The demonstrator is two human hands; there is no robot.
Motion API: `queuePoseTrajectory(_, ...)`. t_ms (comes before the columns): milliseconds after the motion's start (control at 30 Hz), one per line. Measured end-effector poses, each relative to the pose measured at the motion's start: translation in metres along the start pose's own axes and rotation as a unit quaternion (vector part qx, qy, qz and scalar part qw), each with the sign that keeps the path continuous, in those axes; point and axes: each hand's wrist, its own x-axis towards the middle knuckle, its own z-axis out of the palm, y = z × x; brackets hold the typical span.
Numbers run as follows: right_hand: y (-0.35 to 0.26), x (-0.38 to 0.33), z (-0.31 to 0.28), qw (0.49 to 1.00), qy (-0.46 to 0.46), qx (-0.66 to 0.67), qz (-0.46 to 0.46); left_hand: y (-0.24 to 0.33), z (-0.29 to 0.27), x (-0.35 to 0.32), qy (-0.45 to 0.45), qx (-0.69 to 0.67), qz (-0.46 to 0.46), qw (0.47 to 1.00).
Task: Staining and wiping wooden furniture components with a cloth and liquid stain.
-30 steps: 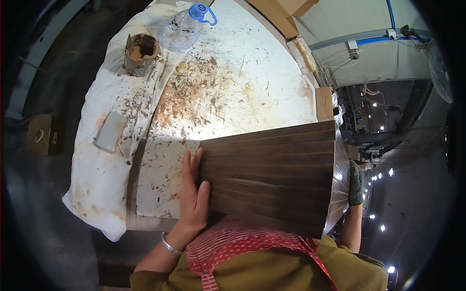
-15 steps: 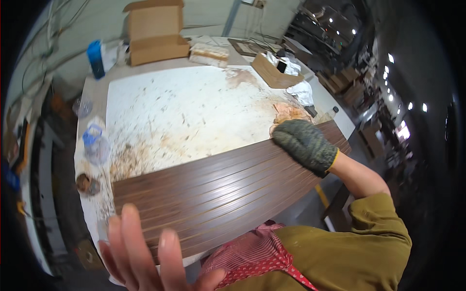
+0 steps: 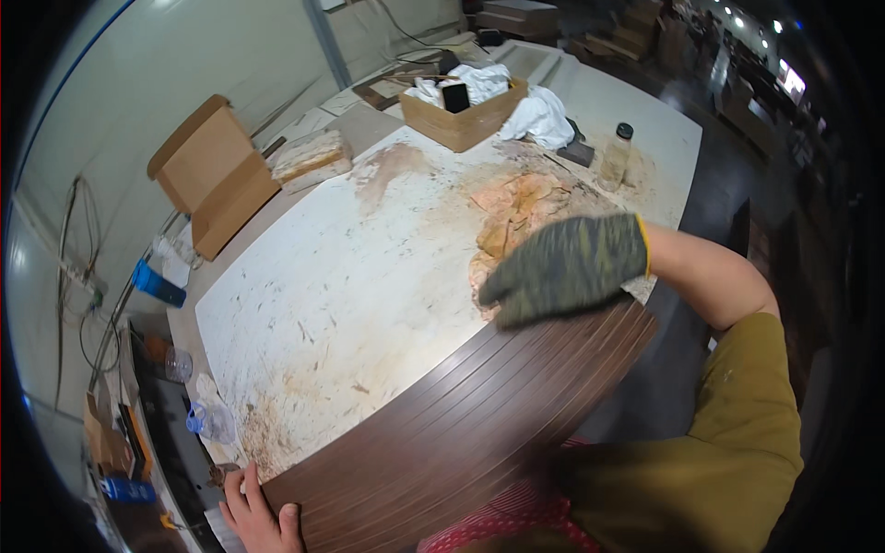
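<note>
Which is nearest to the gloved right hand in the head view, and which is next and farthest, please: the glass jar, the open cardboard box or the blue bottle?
From the right hand:
1. Glass jar, just beyond it near the table's far edge.
2. Open cardboard box, across the table to the left.
3. Blue bottle, farthest left, off the table.

A white, stained tabletop [image 3: 350, 276] is seen in a workshop with a pale wall [image 3: 138, 83] at the left. Dark flooring [image 3: 728, 198] and small ceiling lights [image 3: 737, 20] are shown at the upper right.
</note>
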Motion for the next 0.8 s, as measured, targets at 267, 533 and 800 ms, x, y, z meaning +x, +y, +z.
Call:
queuePoseTrajectory(267, 0.210, -0.166, 0.052, 0.769, 0.437, -0.039, 0.465, 0.097, 0.005, 0.023, 0.014, -0.034, 0.094, 0.995)
queuePoseTrajectory(533, 0.265, -0.284, 0.126, 0.462, 0.634, -0.007, 0.621, 0.089, 0.019, 0.024, 0.029, -0.131, 0.035, 0.990)
queuePoseTrajectory(800, 0.307, -0.264, 0.098, 0.530, 0.603, 0.045, 0.595, 0.083, 0.021, 0.016, 0.034, -0.129, 0.001, 0.991)
